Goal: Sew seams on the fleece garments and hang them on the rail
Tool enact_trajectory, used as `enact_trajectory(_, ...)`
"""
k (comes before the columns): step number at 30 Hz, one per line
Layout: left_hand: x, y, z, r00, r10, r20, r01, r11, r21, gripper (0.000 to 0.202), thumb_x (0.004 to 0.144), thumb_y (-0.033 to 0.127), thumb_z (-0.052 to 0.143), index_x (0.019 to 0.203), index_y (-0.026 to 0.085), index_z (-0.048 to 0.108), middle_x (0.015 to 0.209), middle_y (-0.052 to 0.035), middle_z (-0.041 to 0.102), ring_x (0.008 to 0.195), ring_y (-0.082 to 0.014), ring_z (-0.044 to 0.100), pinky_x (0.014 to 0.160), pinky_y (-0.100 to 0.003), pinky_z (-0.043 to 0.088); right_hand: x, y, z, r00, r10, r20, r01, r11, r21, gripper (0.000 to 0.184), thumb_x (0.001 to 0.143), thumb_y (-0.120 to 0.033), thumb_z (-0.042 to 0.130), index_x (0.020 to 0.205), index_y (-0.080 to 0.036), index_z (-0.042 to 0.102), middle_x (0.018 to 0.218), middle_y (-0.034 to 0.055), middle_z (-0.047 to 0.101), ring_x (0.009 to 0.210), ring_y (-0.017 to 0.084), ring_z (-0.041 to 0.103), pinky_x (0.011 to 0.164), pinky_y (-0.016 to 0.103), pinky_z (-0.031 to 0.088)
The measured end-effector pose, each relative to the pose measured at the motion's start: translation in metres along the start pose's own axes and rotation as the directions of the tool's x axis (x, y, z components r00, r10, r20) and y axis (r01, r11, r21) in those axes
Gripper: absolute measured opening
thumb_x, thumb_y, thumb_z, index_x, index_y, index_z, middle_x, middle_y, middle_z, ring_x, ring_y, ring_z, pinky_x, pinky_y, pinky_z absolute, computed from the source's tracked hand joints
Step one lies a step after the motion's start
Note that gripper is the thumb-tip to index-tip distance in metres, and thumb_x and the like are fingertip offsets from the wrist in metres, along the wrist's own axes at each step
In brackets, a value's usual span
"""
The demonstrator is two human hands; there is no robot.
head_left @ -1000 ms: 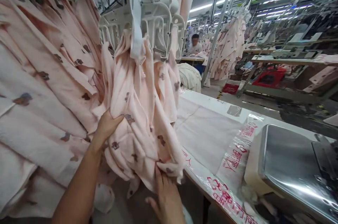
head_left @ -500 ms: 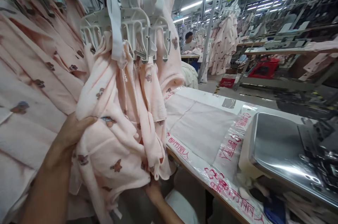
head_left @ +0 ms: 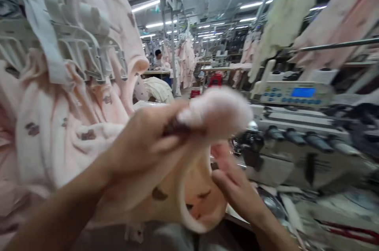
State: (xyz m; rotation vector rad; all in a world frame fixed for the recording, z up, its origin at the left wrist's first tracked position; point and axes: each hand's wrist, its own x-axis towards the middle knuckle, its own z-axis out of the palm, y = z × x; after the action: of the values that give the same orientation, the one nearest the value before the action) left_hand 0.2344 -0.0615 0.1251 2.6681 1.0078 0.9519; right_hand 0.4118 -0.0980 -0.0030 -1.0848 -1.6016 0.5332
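My left hand [head_left: 148,140] is closed on the edge of a pale pink garment [head_left: 189,180] with small brown prints, lifting a bunched part of it up in front of me. My right hand [head_left: 233,182] is just right of the hanging loop of that fabric, fingers bent against it; motion blur hides whether it grips. The garment trails left into a bundle of like pink pieces [head_left: 59,132] clipped in white plastic hangers [head_left: 79,45] overhead.
A white sewing machine [head_left: 296,152] with a blue-lit control panel [head_left: 296,94] stands at right behind my hands. More pink garments hang at upper right. A person sits at a far table [head_left: 156,72] in the background, beside a cream fabric pile [head_left: 156,89].
The view swung right, from the table to the sewing machine. My left hand rose from the bundle's side with a piece pulled toward me; my right hand came up from below.
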Motion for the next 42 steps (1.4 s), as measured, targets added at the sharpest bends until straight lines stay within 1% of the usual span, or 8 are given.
enact_trajectory(3, 0.032, -0.002, -0.009, 0.984, 0.106, -0.147, -0.090, 0.990, 0.113, 0.016, 0.081, 0.028, 0.043, 0.077, 0.020, 0.056, 0.066, 0.0048, 0.052, 0.061, -0.0107, 0.051, 0.058, -0.021, 0.038, -0.020, 0.019, -0.017, 0.920, 0.147, 0.363, -0.187, 0.979, 0.079, 0.024, 0.080, -0.042, 0.054, 0.082, -0.020, 0.064, 0.074, -0.0004, 0.063, 0.068, 0.018, 0.057, 0.062, 0.024, 0.046)
enact_trajectory(6, 0.030, -0.031, 0.008, 0.995, 0.098, -0.021, -0.088, 0.954, 0.285, 0.016, 0.075, 0.024, 0.040, 0.064, 0.019, 0.050, 0.071, -0.0010, 0.054, 0.071, -0.0173, 0.051, 0.066, -0.029, 0.039, -0.053, 0.032, -0.033, 0.888, 0.284, 0.362, -0.319, 0.947, 0.039, 0.012, 0.075, -0.028, 0.061, 0.084, -0.021, 0.064, 0.075, -0.0031, 0.062, 0.069, 0.016, 0.055, 0.062, 0.020, 0.043)
enact_trajectory(12, 0.042, -0.097, 0.048, 0.951, -0.263, 0.161, 0.216, 0.942, 0.257, 0.015, 0.072, 0.026, 0.037, 0.065, 0.021, 0.050, 0.072, -0.0032, 0.058, 0.071, -0.0218, 0.057, 0.066, -0.032, 0.043, -0.060, 0.024, -0.077, 0.783, 0.362, 0.506, -0.383, 0.921, -0.066, 0.015, 0.077, -0.028, 0.060, 0.091, -0.024, 0.066, 0.086, -0.0017, 0.065, 0.081, 0.018, 0.059, 0.071, 0.021, 0.044)
enact_trajectory(17, 0.076, -0.085, 0.088, 0.955, -0.263, -0.135, 0.287, 0.935, 0.208, 0.029, 0.075, 0.021, 0.040, 0.100, 0.012, 0.053, 0.104, -0.0140, 0.058, 0.101, -0.0292, 0.055, 0.086, -0.042, 0.043, -0.017, 0.043, -0.075, 0.963, 0.269, 0.026, -0.249, 0.921, -0.300, 0.021, 0.088, -0.028, 0.042, 0.097, -0.020, 0.060, 0.096, 0.0054, 0.065, 0.091, 0.020, 0.059, 0.078, 0.029, 0.043)
enact_trajectory(24, 0.012, -0.018, 0.205, 0.983, 0.172, 0.061, -0.174, 0.984, 0.040, 0.027, 0.085, 0.030, 0.048, 0.111, 0.019, 0.049, 0.112, -0.0092, 0.058, 0.107, -0.0245, 0.050, 0.100, -0.048, 0.034, -0.005, 0.062, -0.070, 0.954, 0.263, -0.146, -0.300, 0.838, -0.455, 0.015, 0.086, -0.032, 0.048, 0.080, -0.020, 0.057, 0.080, 0.0021, 0.062, 0.077, 0.019, 0.057, 0.067, 0.028, 0.039)
enact_trajectory(29, 0.022, -0.025, 0.202, 0.976, 0.117, 0.184, -0.114, 0.993, -0.025, 0.016, 0.090, 0.026, 0.040, 0.092, 0.021, 0.055, 0.091, -0.0055, 0.059, 0.087, -0.0221, 0.052, 0.077, -0.039, 0.042, -0.003, 0.063, -0.086, 0.931, 0.364, -0.007, -0.352, 0.895, -0.273, 0.024, 0.087, -0.032, 0.042, 0.081, -0.018, 0.062, 0.078, 0.0011, 0.064, 0.073, 0.017, 0.057, 0.063, 0.025, 0.040)
enact_trajectory(36, 0.046, -0.020, 0.200, 0.964, -0.082, 0.255, 0.116, 0.986, -0.123, 0.011, 0.082, 0.020, 0.043, 0.075, 0.019, 0.051, 0.079, -0.0032, 0.056, 0.078, -0.0196, 0.053, 0.070, -0.033, 0.040, 0.011, 0.065, -0.083, 0.848, 0.461, -0.263, -0.531, 0.741, -0.412, 0.022, 0.076, -0.028, 0.050, 0.058, -0.018, 0.058, 0.053, -0.0026, 0.058, 0.053, 0.014, 0.051, 0.048, 0.022, 0.029)
enact_trajectory(42, 0.056, -0.022, 0.204, 0.957, -0.122, 0.263, 0.159, 0.979, -0.124, 0.010, 0.078, 0.020, 0.045, 0.071, 0.020, 0.052, 0.076, -0.0022, 0.055, 0.075, -0.0187, 0.052, 0.066, -0.031, 0.039, 0.007, 0.072, -0.073, 0.844, 0.393, -0.365, -0.518, 0.774, -0.363, 0.025, 0.078, -0.031, 0.048, 0.062, -0.019, 0.062, 0.056, -0.0012, 0.061, 0.053, 0.014, 0.054, 0.048, 0.022, 0.032)
